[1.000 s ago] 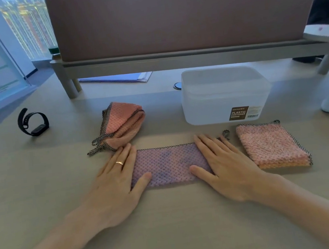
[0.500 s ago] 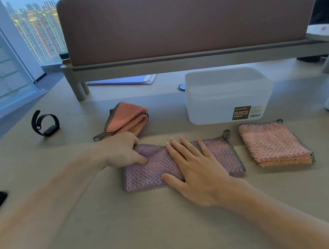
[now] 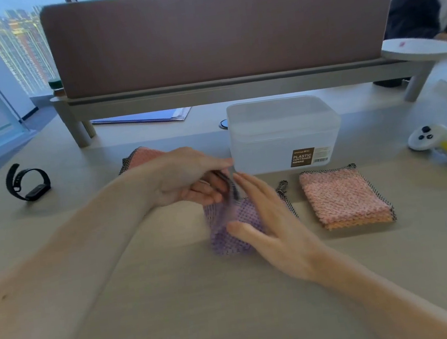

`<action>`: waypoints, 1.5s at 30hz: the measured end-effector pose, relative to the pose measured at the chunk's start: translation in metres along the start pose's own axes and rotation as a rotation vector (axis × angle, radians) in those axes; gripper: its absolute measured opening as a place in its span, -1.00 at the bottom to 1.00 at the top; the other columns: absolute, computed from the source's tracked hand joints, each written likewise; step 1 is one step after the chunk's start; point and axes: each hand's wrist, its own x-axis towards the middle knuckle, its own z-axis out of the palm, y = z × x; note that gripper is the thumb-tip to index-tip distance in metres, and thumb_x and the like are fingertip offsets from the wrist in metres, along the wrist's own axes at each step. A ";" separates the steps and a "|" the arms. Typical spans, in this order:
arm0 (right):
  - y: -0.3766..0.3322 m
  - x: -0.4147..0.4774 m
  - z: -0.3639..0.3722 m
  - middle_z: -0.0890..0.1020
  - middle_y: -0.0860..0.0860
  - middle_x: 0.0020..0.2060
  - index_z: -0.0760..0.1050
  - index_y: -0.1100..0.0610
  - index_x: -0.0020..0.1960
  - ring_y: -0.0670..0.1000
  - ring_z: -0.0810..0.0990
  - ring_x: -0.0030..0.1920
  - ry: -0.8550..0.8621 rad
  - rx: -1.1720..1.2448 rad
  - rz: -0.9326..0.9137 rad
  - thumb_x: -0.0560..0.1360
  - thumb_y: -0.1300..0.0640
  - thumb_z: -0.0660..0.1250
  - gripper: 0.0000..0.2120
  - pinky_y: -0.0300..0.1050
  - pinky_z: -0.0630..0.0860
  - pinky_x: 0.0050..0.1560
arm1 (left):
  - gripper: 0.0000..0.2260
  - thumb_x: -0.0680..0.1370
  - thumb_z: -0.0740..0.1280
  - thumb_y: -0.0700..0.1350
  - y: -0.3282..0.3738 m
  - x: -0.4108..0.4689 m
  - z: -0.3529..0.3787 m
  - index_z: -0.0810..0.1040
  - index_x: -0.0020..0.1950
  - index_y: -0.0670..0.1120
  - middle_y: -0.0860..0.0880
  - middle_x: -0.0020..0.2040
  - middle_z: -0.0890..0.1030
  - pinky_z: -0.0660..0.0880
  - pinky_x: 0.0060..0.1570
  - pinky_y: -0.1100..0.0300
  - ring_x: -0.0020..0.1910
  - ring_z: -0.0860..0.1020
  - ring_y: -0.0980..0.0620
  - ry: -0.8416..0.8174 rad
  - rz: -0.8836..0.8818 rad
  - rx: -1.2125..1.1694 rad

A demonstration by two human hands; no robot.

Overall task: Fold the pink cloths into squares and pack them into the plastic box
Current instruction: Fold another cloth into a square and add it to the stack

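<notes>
A purple-pink cloth (image 3: 234, 225) with a dark checked border lies on the table, its left half lifted and carried over to the right. My left hand (image 3: 189, 178) pinches that raised edge. My right hand (image 3: 266, 220) rests flat on the cloth's right part with fingers spread. A folded pink cloth (image 3: 344, 197) lies as a square to the right. Another pink cloth (image 3: 141, 156), loosely bunched, shows behind my left hand, mostly hidden. The translucent plastic box (image 3: 283, 133) stands just behind the cloths.
A black wristband (image 3: 28, 182) lies at the left. A white and yellow controller (image 3: 441, 146) sits at the right. A brown desk divider (image 3: 221, 33) on legs closes the back, with blue papers (image 3: 147, 117) under it. A person in dark clothes (image 3: 422, 3) sits far right.
My left hand took the cloth's left edge, lifted it and swept it rightward over the cloth. My right hand shifted right and stays pressed down. The view moved closer.
</notes>
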 end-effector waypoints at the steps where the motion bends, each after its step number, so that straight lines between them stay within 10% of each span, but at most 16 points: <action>1: 0.000 -0.007 -0.012 0.27 -0.21 0.55 0.11 -0.06 0.62 -0.29 0.21 0.51 0.055 0.068 0.039 0.47 -0.34 0.24 -0.18 -0.27 0.17 0.50 | -0.75 0.60 0.38 0.00 0.003 0.006 0.008 0.65 0.00 -0.19 -0.15 -0.18 0.71 0.62 -0.29 0.20 -0.32 0.66 0.00 -0.071 -0.028 0.007; 6: 0.015 -0.020 -0.044 0.72 -0.14 -0.05 0.36 -0.06 0.47 -0.16 0.71 -0.05 0.100 0.118 0.333 0.22 -0.47 0.43 -0.07 -0.01 0.65 0.08 | -0.82 0.61 0.36 -0.25 0.007 0.032 0.041 0.62 0.15 -0.30 -0.19 -0.01 0.73 0.64 -0.06 0.21 -0.16 0.70 0.01 -0.333 -0.054 0.120; 13: 0.029 -0.008 -0.055 0.72 -0.01 -0.36 0.58 0.04 0.06 -0.07 0.69 -0.41 0.114 0.067 0.386 0.49 0.18 0.49 -0.82 0.04 0.69 -0.13 | -0.86 0.66 0.28 -0.13 0.000 0.047 0.056 0.57 0.10 -0.19 -0.01 -0.28 0.71 0.47 -0.48 0.30 -0.47 0.59 0.12 -0.107 0.108 0.524; 20: 0.024 -0.008 -0.043 0.64 -0.19 -0.17 0.55 -0.05 0.13 -0.27 0.54 -0.14 0.104 -0.237 0.343 0.35 -0.28 0.50 -0.54 -0.45 0.34 -0.20 | -0.88 0.60 0.36 -0.06 0.000 0.045 0.054 0.58 0.09 -0.07 0.04 -0.32 0.70 0.43 -0.43 0.33 -0.48 0.56 0.14 -0.098 0.230 0.826; 28: 0.023 -0.012 -0.045 0.67 -0.12 -0.31 0.52 -0.06 0.19 -0.20 0.57 -0.30 0.088 -0.229 0.279 0.44 -0.02 0.53 -0.63 -0.28 0.42 -0.22 | -0.89 0.56 0.41 0.02 -0.006 0.048 0.039 0.67 -0.08 0.01 0.07 -0.23 0.63 0.42 -0.23 0.18 -0.29 0.51 0.11 -0.001 0.404 0.891; 37: 0.025 -0.019 -0.058 0.64 -0.14 -0.31 0.39 -0.03 0.31 -0.18 0.58 -0.18 0.058 -0.399 0.333 0.47 0.02 0.48 -0.53 -0.11 0.52 -0.04 | -0.77 0.59 0.37 0.05 -0.023 0.056 0.070 0.54 0.20 0.00 -0.01 0.15 0.56 0.44 0.07 0.18 0.07 0.53 0.03 0.142 0.481 0.968; 41: 0.009 -0.014 -0.056 0.59 -0.09 0.07 0.37 0.02 0.34 -0.01 0.59 0.04 0.125 -0.543 0.183 0.56 -0.05 0.34 -0.60 -0.10 0.51 0.00 | -0.61 0.62 0.27 0.06 -0.045 0.023 0.081 0.41 0.41 -0.04 -0.02 0.35 0.49 0.39 0.33 0.00 0.32 0.45 -0.03 0.446 0.671 0.906; 45: 0.003 0.013 -0.025 0.38 0.00 0.50 0.22 0.07 0.57 0.04 0.31 0.50 0.000 -0.573 -0.039 0.64 -0.17 -0.02 -0.43 -0.05 0.28 0.48 | -0.40 0.63 -0.06 0.10 -0.081 -0.001 0.094 -0.02 0.66 -0.05 -0.04 0.68 0.00 -0.03 0.60 0.06 0.65 -0.05 0.01 0.297 0.491 1.097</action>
